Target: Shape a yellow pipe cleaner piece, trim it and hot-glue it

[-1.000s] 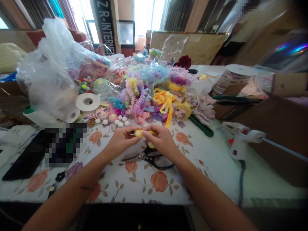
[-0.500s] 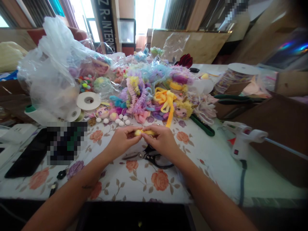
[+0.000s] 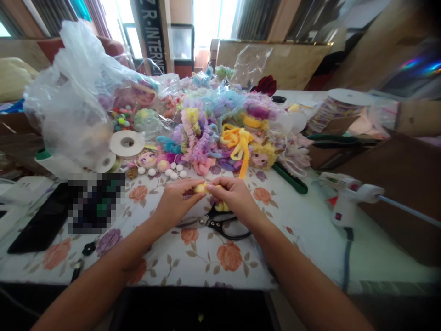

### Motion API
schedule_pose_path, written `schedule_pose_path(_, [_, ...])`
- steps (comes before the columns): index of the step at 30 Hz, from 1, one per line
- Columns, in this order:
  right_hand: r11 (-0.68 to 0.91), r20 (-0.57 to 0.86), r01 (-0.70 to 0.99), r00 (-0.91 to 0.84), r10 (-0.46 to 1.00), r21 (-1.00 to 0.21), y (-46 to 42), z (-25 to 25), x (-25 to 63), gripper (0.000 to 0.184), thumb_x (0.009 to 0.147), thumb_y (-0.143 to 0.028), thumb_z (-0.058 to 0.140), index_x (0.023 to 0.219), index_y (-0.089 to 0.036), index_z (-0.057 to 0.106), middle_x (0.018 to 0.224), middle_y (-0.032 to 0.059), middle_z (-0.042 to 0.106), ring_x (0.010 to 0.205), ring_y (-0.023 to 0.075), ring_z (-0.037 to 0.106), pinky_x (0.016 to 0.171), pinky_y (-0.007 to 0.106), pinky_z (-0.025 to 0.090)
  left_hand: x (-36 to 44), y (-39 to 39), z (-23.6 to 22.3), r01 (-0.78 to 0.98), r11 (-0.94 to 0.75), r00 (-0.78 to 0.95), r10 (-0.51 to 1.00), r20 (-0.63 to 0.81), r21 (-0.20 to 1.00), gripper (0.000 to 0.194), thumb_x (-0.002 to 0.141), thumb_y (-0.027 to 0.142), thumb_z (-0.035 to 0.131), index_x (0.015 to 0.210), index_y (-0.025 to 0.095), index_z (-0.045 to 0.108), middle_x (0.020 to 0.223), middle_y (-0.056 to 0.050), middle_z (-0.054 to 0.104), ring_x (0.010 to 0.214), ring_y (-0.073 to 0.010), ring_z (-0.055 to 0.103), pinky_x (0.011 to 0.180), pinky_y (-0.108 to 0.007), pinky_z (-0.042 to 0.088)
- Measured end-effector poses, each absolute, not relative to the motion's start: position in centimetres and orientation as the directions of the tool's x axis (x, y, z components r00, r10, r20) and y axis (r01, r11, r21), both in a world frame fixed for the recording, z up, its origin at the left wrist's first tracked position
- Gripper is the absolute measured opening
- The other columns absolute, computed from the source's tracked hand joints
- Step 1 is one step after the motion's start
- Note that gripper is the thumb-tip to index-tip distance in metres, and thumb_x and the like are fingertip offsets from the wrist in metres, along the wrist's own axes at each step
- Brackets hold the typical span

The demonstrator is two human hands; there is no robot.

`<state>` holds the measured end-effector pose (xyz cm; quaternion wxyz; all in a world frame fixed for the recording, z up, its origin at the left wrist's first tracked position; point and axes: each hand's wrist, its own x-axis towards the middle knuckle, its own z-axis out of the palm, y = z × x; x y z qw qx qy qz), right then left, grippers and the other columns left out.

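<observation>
My left hand (image 3: 175, 200) and my right hand (image 3: 234, 198) meet over the flowered tablecloth (image 3: 206, 257). Both pinch a small yellow fuzzy piece (image 3: 201, 187) between their fingertips; more yellow shows under my right palm. Black-handled scissors (image 3: 217, 223) lie on the cloth right below my hands. Just beyond them a row of white pompoms (image 3: 170, 173) and a pile of coloured ribbon trims and doll heads (image 3: 220, 133) cover the table's middle.
A white glue gun (image 3: 347, 197) with its cord lies at the right. Tape rolls (image 3: 127, 143) and a big clear plastic bag (image 3: 79, 96) sit at the left, a dark phone (image 3: 37, 225) near the left edge, a green-handled tool (image 3: 289, 180) and brown boxes (image 3: 399, 184) at the right.
Both hands have stayed together on the yellow piece and shifted slightly away from me. My right hand has turned so more yellow shows beneath it.
</observation>
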<state>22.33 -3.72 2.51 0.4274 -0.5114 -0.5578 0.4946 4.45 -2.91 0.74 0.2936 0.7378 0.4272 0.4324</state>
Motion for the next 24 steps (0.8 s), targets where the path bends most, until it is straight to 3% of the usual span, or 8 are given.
schedule_pose_path(7, [-0.080,-0.079,-0.004,-0.141,0.987,-0.997,-3.89,2.87,22.42,0.031,0.066,-0.041,0.077,0.082,-0.014,0.073,0.059,-0.0019,0.060,0.051,0.0084,0.050,0.050,0.022,0.040,4.39,-2.91,0.96,0.187,-0.248,0.166,0.962,0.219,0.950,0.034,0.072,0.036,0.078,0.100,0.017,0.074,0.090,-0.006,0.077,0.075,-0.0175,0.070,0.070,-0.028,0.058])
schedule_pose_path(13, [0.024,-0.001,0.167,-0.148,0.989,-0.986,-3.89,3.02,22.69,0.026,0.073,-0.038,0.071,0.085,-0.014,0.073,0.062,0.0004,0.064,0.054,0.0108,0.055,0.053,0.023,0.043,4.53,-3.02,1.04,0.135,-0.199,0.133,0.974,0.182,0.971,0.036,0.067,0.038,0.082,0.095,0.016,0.075,0.085,-0.005,0.076,0.072,-0.0174,0.069,0.070,-0.029,0.058])
schedule_pose_path(19, [0.192,0.149,0.308,-0.160,0.976,-0.932,-3.98,2.80,22.49,0.022,0.077,-0.035,0.067,0.084,-0.015,0.073,0.061,0.0007,0.064,0.055,0.0125,0.055,0.051,0.023,0.041,4.49,-3.17,1.13,0.217,-0.311,0.123,0.949,0.290,0.925,0.029,0.070,0.037,0.080,0.092,0.019,0.076,0.088,-0.004,0.077,0.075,-0.0186,0.070,0.073,-0.031,0.060])
schedule_pose_path(24, [0.194,0.146,0.310,-0.172,0.974,-0.931,-3.99,2.87,22.39,0.021,0.079,-0.034,0.065,0.083,-0.015,0.072,0.062,0.0006,0.064,0.053,0.0117,0.053,0.049,0.023,0.039,4.29,-3.19,0.91,0.334,-0.445,0.142,0.895,0.423,0.831,0.024,0.073,0.036,0.079,0.092,0.021,0.076,0.089,-0.004,0.077,0.075,-0.0175,0.070,0.073,-0.028,0.059])
